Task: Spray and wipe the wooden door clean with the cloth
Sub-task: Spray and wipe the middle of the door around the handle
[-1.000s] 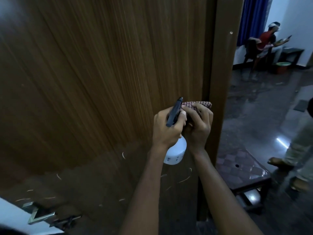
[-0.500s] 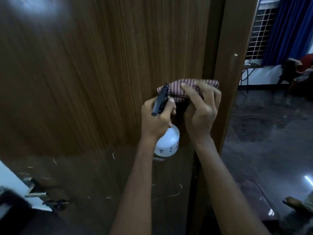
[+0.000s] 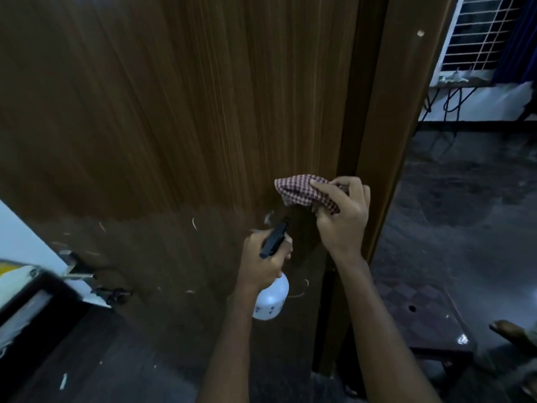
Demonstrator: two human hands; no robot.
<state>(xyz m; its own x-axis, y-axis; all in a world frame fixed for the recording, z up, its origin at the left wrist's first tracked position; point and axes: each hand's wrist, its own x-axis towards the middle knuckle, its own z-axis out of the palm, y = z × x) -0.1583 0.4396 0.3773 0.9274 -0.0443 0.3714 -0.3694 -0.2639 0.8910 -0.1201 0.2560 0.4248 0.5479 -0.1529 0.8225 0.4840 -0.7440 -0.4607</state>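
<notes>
- Here, the door (image 3: 180, 117) fills the left and centre of your frame, its grain running top to bottom; the lower part looks darker and duller than the upper part, with pale flecks scattered over it.
- The frame (image 3: 386, 135) stands as a brown post just right of the door's edge, from the top of the picture down to lower centre.
- At right you see a dark, glossy floor (image 3: 465, 228), and in the upper right corner a window (image 3: 476, 33) with a white grille; a blue curtain (image 3: 520, 39) hangs beside it.
- A low table (image 3: 430, 309) with a chequered top sits at lower right.
- Your right hand (image 3: 343, 216), right of centre, has its fingers curled round the cloth (image 3: 302, 193), a red-and-white check bunched against the door by its right edge.
- Your left hand (image 3: 264, 263), just below and left of it, grips the neck of the bottle (image 3: 271, 301); its white body hangs under your fist, its black nozzle points up at the door.
- A metal handle (image 3: 75, 269) juts from the door at lower left.
</notes>
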